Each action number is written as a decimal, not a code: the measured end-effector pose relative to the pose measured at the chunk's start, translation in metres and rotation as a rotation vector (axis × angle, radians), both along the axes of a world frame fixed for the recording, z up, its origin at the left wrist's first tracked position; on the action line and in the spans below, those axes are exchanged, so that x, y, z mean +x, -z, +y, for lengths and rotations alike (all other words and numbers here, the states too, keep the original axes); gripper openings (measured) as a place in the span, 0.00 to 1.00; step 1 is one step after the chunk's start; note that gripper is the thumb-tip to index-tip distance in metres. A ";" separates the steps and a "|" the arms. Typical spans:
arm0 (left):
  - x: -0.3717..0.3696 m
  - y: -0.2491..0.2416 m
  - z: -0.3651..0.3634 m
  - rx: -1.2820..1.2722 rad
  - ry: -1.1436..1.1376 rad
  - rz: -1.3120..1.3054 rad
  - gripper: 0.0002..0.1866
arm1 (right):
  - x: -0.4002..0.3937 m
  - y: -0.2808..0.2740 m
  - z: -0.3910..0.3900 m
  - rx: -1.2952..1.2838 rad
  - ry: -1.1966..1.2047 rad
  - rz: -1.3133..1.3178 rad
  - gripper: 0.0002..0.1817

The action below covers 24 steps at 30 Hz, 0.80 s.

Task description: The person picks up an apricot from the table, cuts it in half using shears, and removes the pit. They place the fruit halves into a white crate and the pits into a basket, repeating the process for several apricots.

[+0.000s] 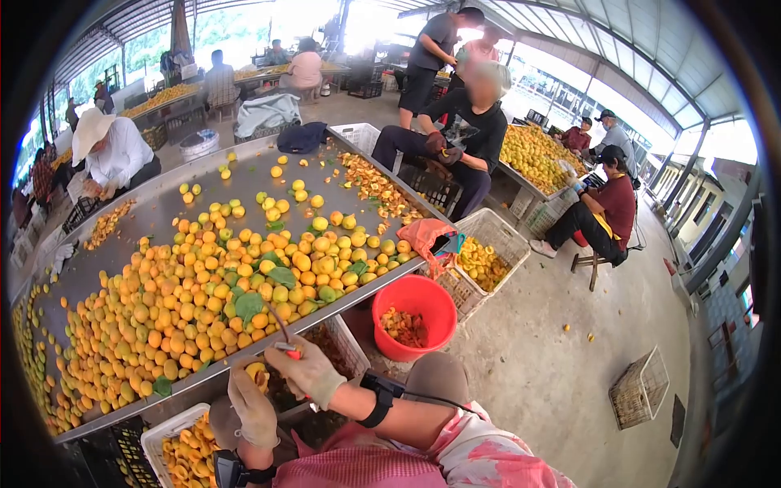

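My left hand [254, 407], in a pale glove, holds a cut yellow-orange fruit [258, 376] at its fingertips. Beside it on the right, my right hand [309, 372], gloved too, is closed round the red handle of a thin curved tool [279, 319]; its tip points up over the metal table's edge. Just beyond both hands lies a large heap of orange and yellow fruit [187, 305] with some green leaves. Below my left hand is a white crate [154, 443] of fruit pieces. A red bucket [443, 305] with dark orange scraps stands right of my right hand.
Right of the table are a crate [521, 244] of fruit halves and an orange-red bag [429, 237]. A person in black [480, 130] sits at the table's far side. Other people work farther off. An empty crate [639, 390] stands on the floor at right.
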<state>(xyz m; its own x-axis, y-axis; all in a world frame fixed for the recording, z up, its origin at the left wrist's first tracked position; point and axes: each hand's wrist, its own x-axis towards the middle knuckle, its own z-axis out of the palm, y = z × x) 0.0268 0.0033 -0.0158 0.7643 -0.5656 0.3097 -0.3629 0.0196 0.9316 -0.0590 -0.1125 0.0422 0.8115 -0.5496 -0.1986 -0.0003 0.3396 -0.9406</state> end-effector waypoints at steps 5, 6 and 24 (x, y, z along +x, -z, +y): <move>-0.007 -0.024 -0.003 -0.102 0.064 0.141 0.22 | 0.006 0.021 0.013 0.065 -0.159 0.044 0.26; -0.007 -0.025 -0.003 -0.084 0.070 0.223 0.22 | 0.006 0.023 0.013 0.102 -0.201 0.021 0.28; -0.002 -0.016 -0.008 0.015 -0.114 -0.308 0.14 | 0.006 0.024 0.026 -0.017 -0.135 0.082 0.15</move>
<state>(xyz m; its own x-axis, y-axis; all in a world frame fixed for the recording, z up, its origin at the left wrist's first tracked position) 0.0252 -0.0046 -0.0002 0.6949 -0.4884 0.5278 -0.6264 -0.0505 0.7779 -0.0532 -0.0869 0.0182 0.8598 -0.4403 -0.2586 -0.1219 0.3149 -0.9413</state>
